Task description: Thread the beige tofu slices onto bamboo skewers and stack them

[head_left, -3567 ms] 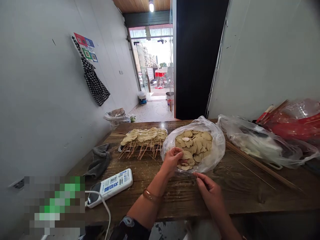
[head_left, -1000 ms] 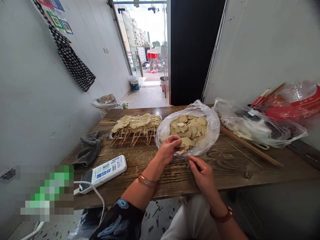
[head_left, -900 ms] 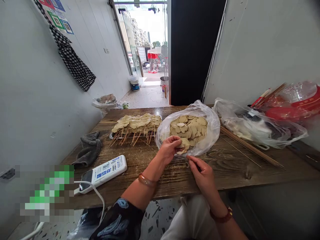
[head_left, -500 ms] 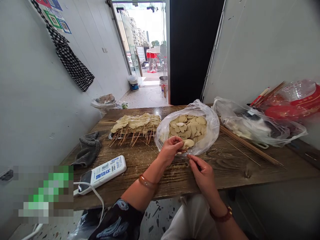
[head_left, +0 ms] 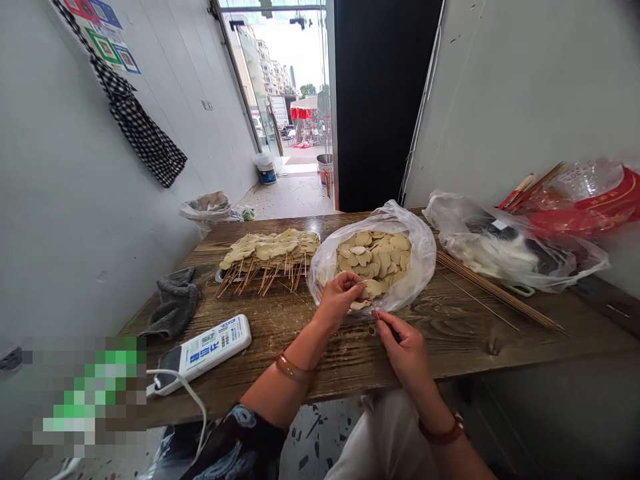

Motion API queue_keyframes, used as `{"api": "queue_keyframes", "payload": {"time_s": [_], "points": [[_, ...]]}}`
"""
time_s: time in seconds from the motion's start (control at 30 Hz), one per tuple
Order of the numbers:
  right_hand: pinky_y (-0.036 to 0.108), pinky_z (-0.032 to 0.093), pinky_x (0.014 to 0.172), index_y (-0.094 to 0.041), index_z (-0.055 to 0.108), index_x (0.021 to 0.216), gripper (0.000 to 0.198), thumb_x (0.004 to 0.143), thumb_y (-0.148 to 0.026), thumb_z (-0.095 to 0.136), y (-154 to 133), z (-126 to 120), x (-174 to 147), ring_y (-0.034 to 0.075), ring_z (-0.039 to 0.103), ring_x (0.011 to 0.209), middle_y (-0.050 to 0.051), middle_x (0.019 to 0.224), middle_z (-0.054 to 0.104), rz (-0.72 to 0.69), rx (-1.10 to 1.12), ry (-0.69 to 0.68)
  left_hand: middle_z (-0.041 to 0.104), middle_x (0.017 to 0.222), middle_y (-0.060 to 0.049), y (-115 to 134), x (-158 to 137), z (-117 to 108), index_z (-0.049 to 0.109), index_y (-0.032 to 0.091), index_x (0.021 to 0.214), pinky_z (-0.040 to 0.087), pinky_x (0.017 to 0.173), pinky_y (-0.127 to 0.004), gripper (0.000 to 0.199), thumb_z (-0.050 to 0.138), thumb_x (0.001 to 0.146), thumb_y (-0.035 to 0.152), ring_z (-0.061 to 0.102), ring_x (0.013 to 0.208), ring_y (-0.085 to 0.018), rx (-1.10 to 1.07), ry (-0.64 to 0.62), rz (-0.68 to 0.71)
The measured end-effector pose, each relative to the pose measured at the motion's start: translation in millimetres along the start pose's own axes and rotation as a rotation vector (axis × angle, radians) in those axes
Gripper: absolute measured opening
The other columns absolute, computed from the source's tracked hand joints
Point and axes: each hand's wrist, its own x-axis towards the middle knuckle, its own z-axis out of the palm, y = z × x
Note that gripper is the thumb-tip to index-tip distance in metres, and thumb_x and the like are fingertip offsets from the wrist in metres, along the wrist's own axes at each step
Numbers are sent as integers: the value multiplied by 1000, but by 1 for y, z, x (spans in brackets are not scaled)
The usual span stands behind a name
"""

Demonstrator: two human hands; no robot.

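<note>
My left hand (head_left: pixel 343 293) is closed in a pinch on a thin, pale round slice (head_left: pixel 372 289) at the near rim of a plastic bag. My right hand (head_left: pixel 400 337) grips a thin wooden skewer (head_left: pixel 375 309), whose upper end meets the slice; the exact piercing point is too small to make out. The clear plastic bag (head_left: pixel 423 253) lies open around a heap of similar loose slices (head_left: pixel 387 257). Left of it, several skewered slices (head_left: pixel 273 247) are stacked in rows on a tray, their sticks pointing toward me.
Bare skewers (head_left: pixel 495 290) lie on the wooden table (head_left: pixel 310 367) at right, beside another plastic bag (head_left: pixel 555 270) and red packaging (head_left: pixel 585 210). A white power bank (head_left: pixel 210 350) with a cable and a grey cloth (head_left: pixel 175 300) lie at left.
The slice between my hands has tipped and sits slightly lower, against the heap. Both hands keep nearly the same place; the whole view has shifted a little.
</note>
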Motion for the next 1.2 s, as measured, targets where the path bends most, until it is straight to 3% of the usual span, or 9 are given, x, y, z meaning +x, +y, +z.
{"api": "queue_keyframes", "payload": {"time_s": [0.3, 0.47, 0.6, 0.77, 0.93, 1.2], "points": [[36, 54, 79, -19, 75, 97, 28, 84, -36, 58, -5, -2, 2, 25, 69, 87, 9, 96, 75, 18, 18, -4, 55, 60, 2, -2, 3, 0, 59, 14, 71, 39, 55, -20, 19, 71, 67, 28, 48, 55, -7, 194, -37, 93], [30, 54, 64, -18, 76, 93, 31, 84, -40, 57, -6, -2, 4, 21, 67, 70, 5, 76, 74, 30, 23, 26, 55, 62, 1, -4, -1, 3, 60, 13, 72, 35, 55, -20, 17, 70, 69, 28, 46, 56, -8, 269, -119, 91], [25, 49, 52, -16, 75, 90, 36, 84, -46, 56, -4, -2, 4, 18, 63, 58, 2, 59, 67, 46, 60, 76, 57, 66, 1, -1, -6, 7, 61, 13, 75, 35, 57, -20, 25, 74, 66, 33, 48, 60, -8, 206, -221, 28], [23, 46, 47, -16, 74, 87, 36, 83, -48, 57, -6, -3, 0, 16, 59, 54, 1, 56, 63, 61, 59, 69, 60, 72, 0, 2, -9, 7, 65, 14, 96, 33, 55, -19, 44, 73, 67, 47, 47, 61, -8, 87, -182, -74], [24, 47, 48, -18, 74, 88, 33, 83, -46, 57, -8, -4, -1, 17, 60, 56, 2, 59, 66, 39, 23, 38, 50, 58, 2, 2, -10, 6, 62, 12, 69, 32, 52, -20, 40, 71, 68, 50, 41, 55, -7, 166, -308, -93], [29, 53, 62, -19, 74, 92, 27, 84, -38, 57, -10, -3, -1, 21, 67, 69, 4, 71, 72, 15, -36, -28, 45, 56, 4, 7, -4, 0, 57, 14, 64, 34, 50, -19, 41, 73, 66, 52, 39, 52, -6, 91, -124, -22]]}}
